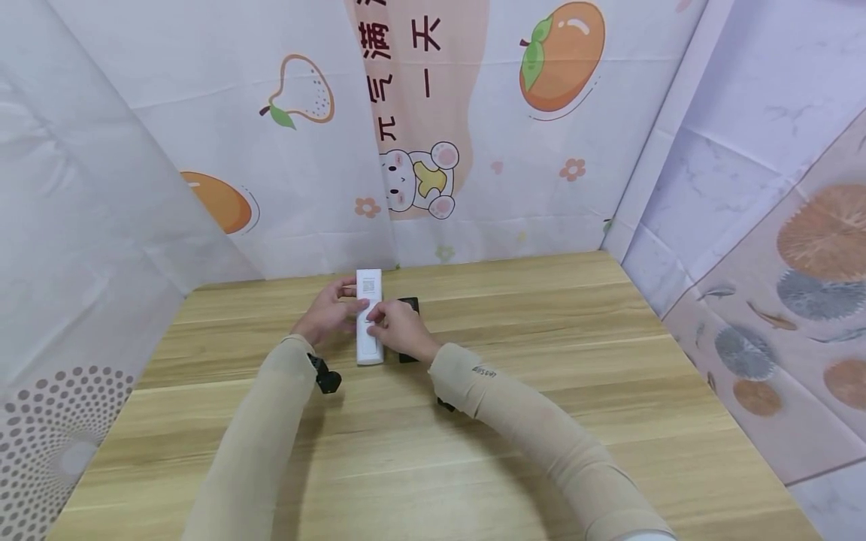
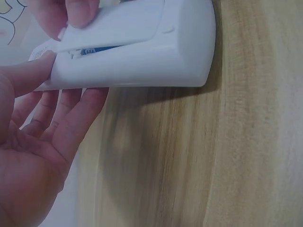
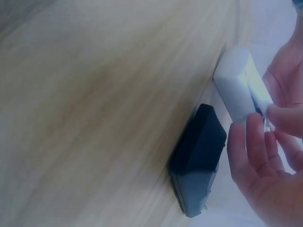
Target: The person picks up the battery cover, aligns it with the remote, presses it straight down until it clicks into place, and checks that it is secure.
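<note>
A white remote control (image 1: 361,356) lies with its back up near the far side of the table. Its battery cover (image 2: 118,23) is tilted up at one end, and a blue battery (image 2: 97,49) shows through the gap. My left hand (image 1: 329,310) holds the remote from the left, the thumb on the back and the fingers along the side and underneath. From the right, my right hand (image 1: 404,330) pinches the raised end of the cover between thumb and fingers. The inside of the compartment is mostly hidden.
A black box-like object (image 3: 199,146) lies just right of the remote, partly behind my right hand in the head view. The wooden table (image 1: 541,338) ends at a printed curtain (image 1: 501,225) at the back, with more hanging cloth on both sides.
</note>
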A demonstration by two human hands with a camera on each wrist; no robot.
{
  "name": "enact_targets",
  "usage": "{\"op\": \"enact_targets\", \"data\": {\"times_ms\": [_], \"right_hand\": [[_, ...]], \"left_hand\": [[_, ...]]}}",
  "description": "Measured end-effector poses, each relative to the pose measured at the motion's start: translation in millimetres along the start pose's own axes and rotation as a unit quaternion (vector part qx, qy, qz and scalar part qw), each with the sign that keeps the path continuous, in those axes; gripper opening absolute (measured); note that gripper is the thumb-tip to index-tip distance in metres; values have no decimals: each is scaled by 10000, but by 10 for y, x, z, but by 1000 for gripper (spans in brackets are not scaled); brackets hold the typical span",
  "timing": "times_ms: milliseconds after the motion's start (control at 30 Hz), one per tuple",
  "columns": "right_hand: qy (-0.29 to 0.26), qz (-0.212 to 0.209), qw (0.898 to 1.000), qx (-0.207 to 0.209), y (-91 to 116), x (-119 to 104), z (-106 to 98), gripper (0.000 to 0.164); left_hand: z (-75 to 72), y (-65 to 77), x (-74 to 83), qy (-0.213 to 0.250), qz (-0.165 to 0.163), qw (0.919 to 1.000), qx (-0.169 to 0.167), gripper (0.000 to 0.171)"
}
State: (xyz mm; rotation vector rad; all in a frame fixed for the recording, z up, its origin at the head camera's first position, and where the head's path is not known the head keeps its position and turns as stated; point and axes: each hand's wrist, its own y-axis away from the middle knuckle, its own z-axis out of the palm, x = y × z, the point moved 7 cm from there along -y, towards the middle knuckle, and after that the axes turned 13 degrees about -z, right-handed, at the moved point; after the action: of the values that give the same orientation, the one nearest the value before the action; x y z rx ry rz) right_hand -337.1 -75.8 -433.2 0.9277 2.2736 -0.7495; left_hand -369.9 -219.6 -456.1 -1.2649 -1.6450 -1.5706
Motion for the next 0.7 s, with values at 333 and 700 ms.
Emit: {"op": "enact_targets", "data": {"times_ms": [333, 700], "right_hand": [[293, 151, 9994, -93, 20, -27, 4, 12], [624, 210, 9978, -59, 12, -60, -3, 12]], "left_hand": [[7, 27, 10, -88, 9, 9999, 104, 67], [9, 34, 22, 44, 125, 9999, 82, 65]]}}
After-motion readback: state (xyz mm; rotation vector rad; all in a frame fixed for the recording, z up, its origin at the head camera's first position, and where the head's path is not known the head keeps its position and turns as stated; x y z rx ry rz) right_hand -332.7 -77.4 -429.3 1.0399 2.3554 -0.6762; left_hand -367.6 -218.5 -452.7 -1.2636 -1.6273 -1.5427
